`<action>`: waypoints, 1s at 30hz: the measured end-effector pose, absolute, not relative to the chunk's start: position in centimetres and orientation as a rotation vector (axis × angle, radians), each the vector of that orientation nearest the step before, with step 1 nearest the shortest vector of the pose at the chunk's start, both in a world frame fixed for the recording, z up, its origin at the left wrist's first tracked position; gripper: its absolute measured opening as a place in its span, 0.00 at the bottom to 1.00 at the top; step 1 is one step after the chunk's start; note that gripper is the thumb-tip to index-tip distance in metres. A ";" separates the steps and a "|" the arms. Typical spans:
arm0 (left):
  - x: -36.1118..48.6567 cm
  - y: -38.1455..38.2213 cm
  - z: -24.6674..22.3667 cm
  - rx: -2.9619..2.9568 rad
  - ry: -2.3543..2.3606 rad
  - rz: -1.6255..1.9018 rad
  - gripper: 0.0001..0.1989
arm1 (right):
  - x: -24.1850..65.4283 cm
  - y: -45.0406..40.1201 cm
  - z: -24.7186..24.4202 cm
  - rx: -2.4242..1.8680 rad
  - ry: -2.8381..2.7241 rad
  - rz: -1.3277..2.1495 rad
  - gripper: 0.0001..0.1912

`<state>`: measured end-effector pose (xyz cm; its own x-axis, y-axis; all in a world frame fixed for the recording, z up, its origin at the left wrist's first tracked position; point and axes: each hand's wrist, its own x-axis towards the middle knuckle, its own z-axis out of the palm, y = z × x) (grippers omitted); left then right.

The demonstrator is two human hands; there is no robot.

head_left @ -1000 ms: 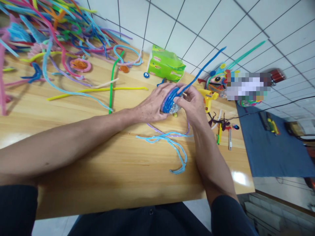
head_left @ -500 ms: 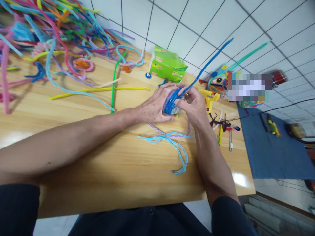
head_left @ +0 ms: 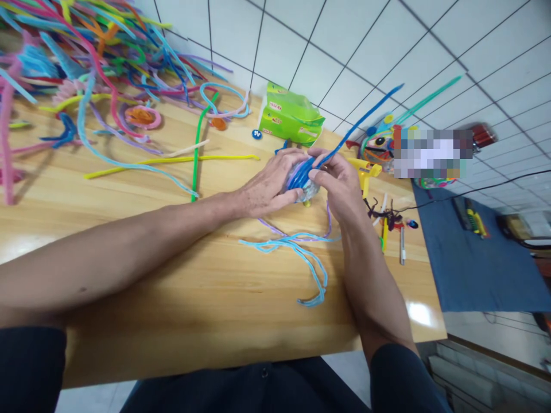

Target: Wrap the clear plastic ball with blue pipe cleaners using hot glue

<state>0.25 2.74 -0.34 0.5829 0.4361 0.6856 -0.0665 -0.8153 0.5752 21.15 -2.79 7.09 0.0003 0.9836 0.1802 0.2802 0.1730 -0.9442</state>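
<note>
A clear, rounded object, perhaps a plastic bottle, has blue and purple pipe cleaners wrapped around it. My left hand grips it from the left, fingers over the top and thumb along the near side. At its right, my right hand pinches a blue pipe cleaner, whose free end sticks up toward the wall. Below my hands, light blue pipe cleaners and a thin purple one lie on the wooden table.
A heap of coloured pipe cleaners covers the back left. A green tissue pack sits behind my hands. To the right are a yellow glue gun, a craft knife and a black cable. A tiled wall bounds the back.
My left thumb has shifted upward across the wrapped object, and the object has turned slightly. The free blue end hangs a little lower. My right hand keeps its pinch.
</note>
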 end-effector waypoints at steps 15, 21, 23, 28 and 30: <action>0.6 2.6 -0.1 2.224 0.327 1.243 0.40 | 20.8 -2.9 7.1 -1.236 -1.499 0.921 0.15; 0.3 2.1 1.1 2.224 0.308 1.157 0.36 | 20.6 -3.1 7.4 -1.218 -1.497 0.952 0.14; 0.2 2.1 1.1 2.224 0.329 1.136 0.38 | 20.8 -3.1 7.5 -1.226 -1.479 0.960 0.13; 0.3 2.2 0.7 2.228 0.377 1.132 0.38 | 21.3 -2.9 7.6 -1.257 -1.461 0.929 0.13; 0.4 2.3 0.6 2.244 0.391 1.154 0.37 | 21.2 -2.9 7.5 -1.265 -1.450 0.935 0.14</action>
